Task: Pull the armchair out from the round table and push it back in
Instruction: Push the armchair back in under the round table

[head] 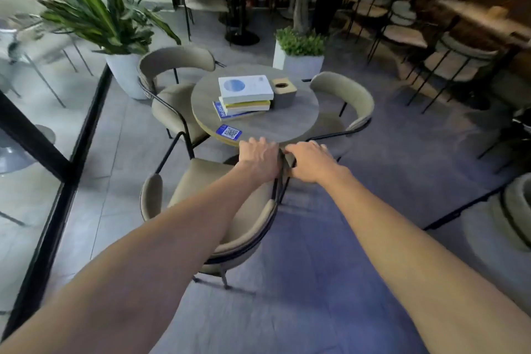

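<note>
under both hands (260, 156), the armchair (221, 210) arm.

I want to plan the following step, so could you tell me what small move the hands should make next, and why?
Probably a short, straight push toward the round table. Both the left hand and right hand are clasped on the armchair frame at its table-side end, and the seat sits mostly clear of the tabletop, angled toward the window.

A beige padded armchair with thin black metal frame (230, 195) faces a grey wood-grain round table (275, 121). At the table's near edge sits a blue QR-code sticker (229, 132); white, yellow and blue stacked books (244, 96) lie toward its middle.
</note>
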`<state>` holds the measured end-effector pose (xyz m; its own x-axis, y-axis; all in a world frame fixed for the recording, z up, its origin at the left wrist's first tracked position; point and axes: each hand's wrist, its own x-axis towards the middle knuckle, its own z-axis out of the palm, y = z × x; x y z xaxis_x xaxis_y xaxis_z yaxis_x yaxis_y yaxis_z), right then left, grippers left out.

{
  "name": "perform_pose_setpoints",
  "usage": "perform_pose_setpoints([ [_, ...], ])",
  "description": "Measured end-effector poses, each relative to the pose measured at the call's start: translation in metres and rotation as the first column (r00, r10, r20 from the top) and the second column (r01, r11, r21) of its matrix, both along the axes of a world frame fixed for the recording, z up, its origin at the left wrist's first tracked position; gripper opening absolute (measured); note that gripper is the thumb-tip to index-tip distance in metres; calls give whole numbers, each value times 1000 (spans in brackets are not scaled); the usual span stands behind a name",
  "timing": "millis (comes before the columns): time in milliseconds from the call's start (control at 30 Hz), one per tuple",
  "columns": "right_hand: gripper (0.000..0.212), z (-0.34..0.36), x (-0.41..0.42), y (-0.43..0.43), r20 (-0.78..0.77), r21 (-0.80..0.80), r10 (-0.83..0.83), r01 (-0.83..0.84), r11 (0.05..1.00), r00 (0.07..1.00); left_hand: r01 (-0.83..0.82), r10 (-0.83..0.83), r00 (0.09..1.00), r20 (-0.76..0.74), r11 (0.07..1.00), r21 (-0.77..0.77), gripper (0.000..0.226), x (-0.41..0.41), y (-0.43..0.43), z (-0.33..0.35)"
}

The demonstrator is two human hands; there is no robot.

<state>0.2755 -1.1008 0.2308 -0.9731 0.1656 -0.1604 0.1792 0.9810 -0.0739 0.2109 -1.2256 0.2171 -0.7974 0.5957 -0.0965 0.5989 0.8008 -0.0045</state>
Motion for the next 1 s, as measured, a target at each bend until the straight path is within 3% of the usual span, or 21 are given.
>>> perform_pose_setpoints([
  [167,40,25,-22,73,-11,52,8,-8,999,1000,-25,25,1000,-18,1000,-14,40,-18,75,23],
  [433,55,24,-104,213,41,108,10,-14,994,999,-76,75,997,-9,994,-74,43,-114,208,23],
  [600,35,38,-161,307,27,121,14,-18,993,1000,-36,35,999,-14,996,-86,46,-175,314,40],
  [733,39,49,-208,387,7,137,17,-18,990,1000,-28,26,999,-29,997,-72,41,-228,390,48],
  [1000,46,25,-315,549,52,168,105,-113,979,993,-162,161,987,-16,986,-49,36,-323,522,6],
])
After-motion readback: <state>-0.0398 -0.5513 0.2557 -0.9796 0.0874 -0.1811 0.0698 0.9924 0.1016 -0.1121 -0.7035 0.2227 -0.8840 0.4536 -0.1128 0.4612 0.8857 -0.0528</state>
